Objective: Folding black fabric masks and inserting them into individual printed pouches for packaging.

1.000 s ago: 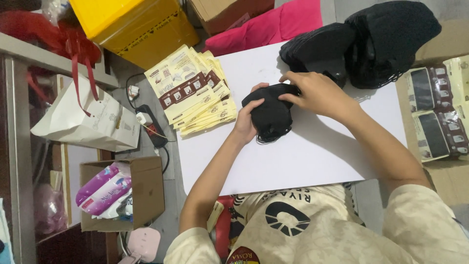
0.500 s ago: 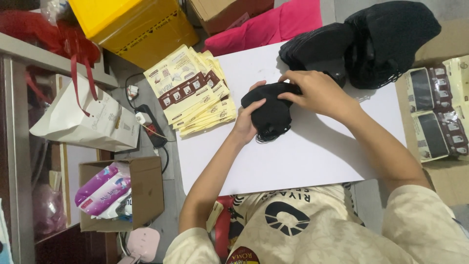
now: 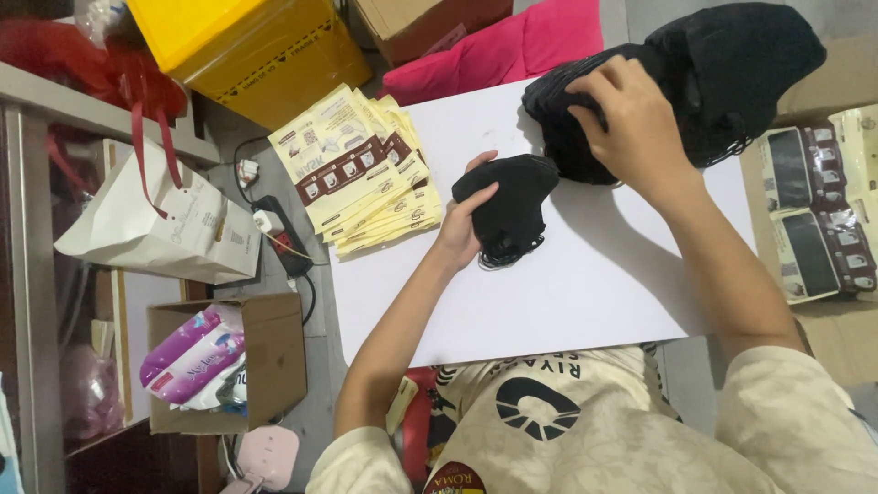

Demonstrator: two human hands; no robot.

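My left hand (image 3: 465,218) grips a small stack of black face masks (image 3: 512,212) resting on the white board (image 3: 567,293), their ear loops trailing at the lower edge. My right hand (image 3: 629,117) is stretched out to a big heap of black masks (image 3: 722,64) at the board's far right corner, fingers closed on the near part of the heap. A fan of yellow and brown paper packets (image 3: 361,174) lies at the board's left edge, beside my left hand.
A yellow bin (image 3: 247,46) and a pink cushion (image 3: 512,46) sit beyond the board. On the left are a white paper bag (image 3: 165,229), a power strip (image 3: 279,233) and a cardboard box (image 3: 265,357) of purple packs. Stacked packets (image 3: 814,210) lie right.
My right hand has left the small stack and reached up and right to the big heap. The left hand still holds the small stack in about the same place.
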